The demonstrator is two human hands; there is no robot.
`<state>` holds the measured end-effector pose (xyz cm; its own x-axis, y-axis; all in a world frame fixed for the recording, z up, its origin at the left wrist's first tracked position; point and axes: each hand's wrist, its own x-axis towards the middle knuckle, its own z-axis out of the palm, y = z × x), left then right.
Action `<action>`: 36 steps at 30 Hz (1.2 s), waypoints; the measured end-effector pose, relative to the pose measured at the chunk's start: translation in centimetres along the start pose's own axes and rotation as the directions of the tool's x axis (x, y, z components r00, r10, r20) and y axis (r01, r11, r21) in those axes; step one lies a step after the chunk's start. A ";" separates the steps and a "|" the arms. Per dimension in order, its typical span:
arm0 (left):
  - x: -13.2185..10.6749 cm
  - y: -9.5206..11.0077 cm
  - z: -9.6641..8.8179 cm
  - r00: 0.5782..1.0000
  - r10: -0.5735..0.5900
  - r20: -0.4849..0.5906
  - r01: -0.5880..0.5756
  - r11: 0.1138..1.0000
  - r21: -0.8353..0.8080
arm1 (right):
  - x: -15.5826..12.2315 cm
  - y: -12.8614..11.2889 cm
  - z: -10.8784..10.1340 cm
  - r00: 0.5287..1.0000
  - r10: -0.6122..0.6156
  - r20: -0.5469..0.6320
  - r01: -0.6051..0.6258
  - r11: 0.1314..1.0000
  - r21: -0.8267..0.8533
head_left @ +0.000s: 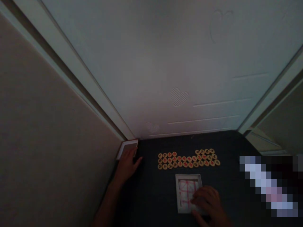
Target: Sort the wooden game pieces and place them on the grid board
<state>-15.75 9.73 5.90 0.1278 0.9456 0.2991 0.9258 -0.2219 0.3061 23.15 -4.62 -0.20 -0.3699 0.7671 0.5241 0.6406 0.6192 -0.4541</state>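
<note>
My left hand (127,165) lies flat with fingers spread on the dark table (151,192), its fingertips touching a white box lid (128,147) that leans at the far left corner. My right hand (207,200) rests with curled fingers on the lower right part of a shallow white box (186,189) that holds a folded board with red lines. Beyond the box, several round wooden chess pieces (188,159) with red and dark marks lie in rows.
A pale wall panel with heart shapes (180,96) rises right behind the table. A beige wall (47,142) closes the left side. A blurred patch (270,186) covers the table's right part. The light is dim.
</note>
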 end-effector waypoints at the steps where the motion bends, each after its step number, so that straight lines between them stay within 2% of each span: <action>1: 0.0 -1.3 -0.1 0.999 -0.029 0.025 0.029 1.000 0.009 | 0.0 0.0 0.0 1.000 0.012 -0.010 -0.012 1.000 0.002; 4: -0.7 -3.1 0.2 0.996 -0.064 0.067 0.066 0.998 -0.023 | 0.0 -0.2 -0.2 0.997 0.062 -0.043 -0.061 0.998 0.024; 7: -1.1 -2.6 0.6 0.995 -0.057 0.078 0.061 0.997 -0.056 | 0.1 -0.5 -0.3 0.990 0.127 -0.061 -0.123 0.990 0.065; 10: -0.7 -0.5 0.2 1.000 -0.024 -0.003 0.024 0.999 -0.026 | 0.3 -0.8 -0.4 0.978 0.194 -0.082 -0.181 0.973 0.141; 13: -0.4 3.6 -1.1 0.985 0.144 -0.097 -0.144 0.990 0.015 | 0.3 -0.9 -0.5 0.949 0.300 -0.097 -0.267 0.928 0.259; 14: -0.5 5.4 -1.7 0.962 0.248 -0.113 -0.247 0.969 0.023 | 0.3 -1.0 -0.5 0.932 0.349 -0.101 -0.306 0.903 0.301; 16: -1.4 9.5 -2.6 0.889 0.429 -0.160 -0.435 0.900 0.000 | 0.2 -1.2 -0.5 0.873 0.471 -0.126 -0.386 0.826 0.411; 19: -3.6 15.8 -2.7 0.735 0.676 -0.062 -0.676 0.721 -0.155 | 0.1 -1.8 -0.7 0.773 0.614 -0.159 -0.378 0.648 0.662; 21: -5.1 19.2 -1.9 0.640 0.768 0.009 -0.741 0.620 -0.259 | 0.2 -2.3 -1.1 0.730 0.666 -0.151 -0.327 0.535 0.779; 22: -5.7 20.4 -1.4 0.612 0.789 0.050 -0.747 0.598 -0.291 | 0.4 -2.6 -1.5 0.703 0.697 -0.142 -0.332 0.498 0.801; 25: -6.4 22.1 0.1 0.564 0.823 0.063 -0.774 0.554 -0.307 | 0.9 -3.0 -2.7 0.606 0.792 -0.078 -0.467 0.434 0.770; 27: -6.5 21.8 0.7 0.539 0.841 0.045 -0.803 0.529 -0.275 | 1.0 -3.0 -3.4 0.571 0.820 -0.032 -0.554 0.414 0.723; 29: -6.8 20.8 0.9 0.539 0.842 -0.017 -0.822 0.521 -0.231 | 0.9 -3.0 -4.0 0.544 0.839 -0.029 -0.629 0.430 0.647; 30: -7.0 20.2 0.9 0.558 0.826 -0.081 -0.820 0.534 -0.206 | 0.7 -2.9 -4.2 0.542 0.839 -0.052 -0.652 0.458 0.604; 31: -7.3 19.5 0.8 0.587 0.793 -0.164 -0.808 0.560 -0.182 | 0.6 -2.9 -4.4 0.561 0.823 -0.087 -0.654 0.505 0.564; 32: -7.6 18.8 0.7 0.625 0.735 -0.261 -0.780 0.604 -0.165 | 0.5 -2.7 -4.7 0.608 0.783 -0.130 -0.623 0.572 0.534; 34: -7.9 17.8 0.4 0.692 0.593 -0.411 -0.702 0.686 -0.192 | 0.3 -2.4 -5.2 0.749 0.620 -0.233 -0.459 0.740 0.492; 36: -8.0 17.2 0.0 0.738 0.495 -0.459 -0.645 0.719 -0.261 | 0.4 -1.9 -5.7 0.867 0.392 -0.307 -0.246 0.873 0.420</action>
<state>-0.87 -1.65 8.81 0.3897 0.4786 0.7869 0.4901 -0.8311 0.2628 25.63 -6.46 5.00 0.1366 0.8566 0.4975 0.3681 0.4224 -0.8283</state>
